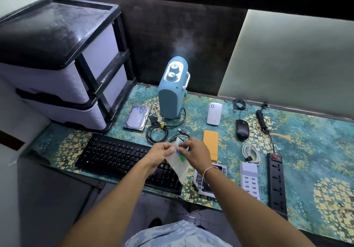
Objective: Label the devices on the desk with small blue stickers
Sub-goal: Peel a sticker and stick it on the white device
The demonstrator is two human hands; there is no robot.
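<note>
Pinching the sticker sheet above the keyboard, left hand fingers grip its edge; right hand fingers pinch a blue sticker.

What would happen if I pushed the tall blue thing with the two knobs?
The blue heater stands tall on a narrow base, so a push near its top would probably tip it. Its cable lies coiled beside it and might drag along.

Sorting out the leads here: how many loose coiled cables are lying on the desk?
4: black coil by the heater; black USB lead behind the hands; small black bundle at the back; white cable beside the power strip. Others may be hidden.
</note>
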